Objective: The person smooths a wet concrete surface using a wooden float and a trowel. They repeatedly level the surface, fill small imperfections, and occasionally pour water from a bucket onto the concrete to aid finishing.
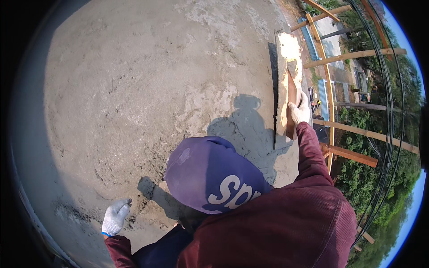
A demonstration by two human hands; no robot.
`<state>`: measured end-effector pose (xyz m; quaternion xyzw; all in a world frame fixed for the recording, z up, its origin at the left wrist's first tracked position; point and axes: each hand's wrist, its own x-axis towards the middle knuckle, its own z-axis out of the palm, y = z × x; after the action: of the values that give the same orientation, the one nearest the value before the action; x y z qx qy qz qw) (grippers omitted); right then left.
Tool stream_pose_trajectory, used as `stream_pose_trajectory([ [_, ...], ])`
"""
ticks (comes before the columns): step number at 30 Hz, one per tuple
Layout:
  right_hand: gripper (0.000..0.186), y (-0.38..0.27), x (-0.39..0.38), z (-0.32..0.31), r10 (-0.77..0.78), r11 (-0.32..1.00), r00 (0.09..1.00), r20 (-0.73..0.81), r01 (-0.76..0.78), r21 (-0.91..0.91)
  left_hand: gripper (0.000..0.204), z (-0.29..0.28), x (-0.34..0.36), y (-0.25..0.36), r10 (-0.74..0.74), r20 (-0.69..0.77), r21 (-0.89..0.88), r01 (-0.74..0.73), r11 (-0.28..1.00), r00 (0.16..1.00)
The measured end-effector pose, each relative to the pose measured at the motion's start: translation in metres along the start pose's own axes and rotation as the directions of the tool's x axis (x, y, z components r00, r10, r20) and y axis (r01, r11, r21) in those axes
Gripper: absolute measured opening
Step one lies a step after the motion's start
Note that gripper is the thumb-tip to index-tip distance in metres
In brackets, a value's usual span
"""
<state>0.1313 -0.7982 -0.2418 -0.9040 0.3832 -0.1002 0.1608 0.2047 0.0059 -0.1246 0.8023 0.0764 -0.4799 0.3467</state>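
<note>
In a pale work glove, my right hand (301,110) is closed around the reddish-brown handle of a long wooden float (289,50). The float is at the upper right over a broad grey surface of wet cement (120,85); a dark strip of shadow runs along its left edge. At the lower left, my left hand (115,217), in a white glove with a blue cuff, is near a rough, crumbly patch of cement (145,203). Its fingers are loosely bent, a little apart, and nothing shows in them. Maroon sleeves cover both arms.
Blue cloth with white lettering (214,174) hides part of the cement at lower middle. Past the surface's right edge stand wooden poles (357,57), with black cables (385,85), blue corrugated sheets (309,42) and green trees (380,196) beyond.
</note>
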Motion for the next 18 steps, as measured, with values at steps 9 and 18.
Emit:
stream_pose_trajectory([
  [9, 0.091, -0.087, 0.138, 0.116, -0.085, 0.939, 0.996, 0.019, 0.074, 0.335, 0.039, -0.008, -0.005, 0.005, -0.166, -0.033, -0.064, 0.164, 0.984, 0.986],
  [18, 0.063, -0.162, -0.071, 0.068, -0.47, 0.827, 0.711, 0.522, 0.562, -0.02, 0.039, -0.002, -0.006, 0.015, -0.212, -0.021, -0.249, 0.201, 0.947, 0.977],
])
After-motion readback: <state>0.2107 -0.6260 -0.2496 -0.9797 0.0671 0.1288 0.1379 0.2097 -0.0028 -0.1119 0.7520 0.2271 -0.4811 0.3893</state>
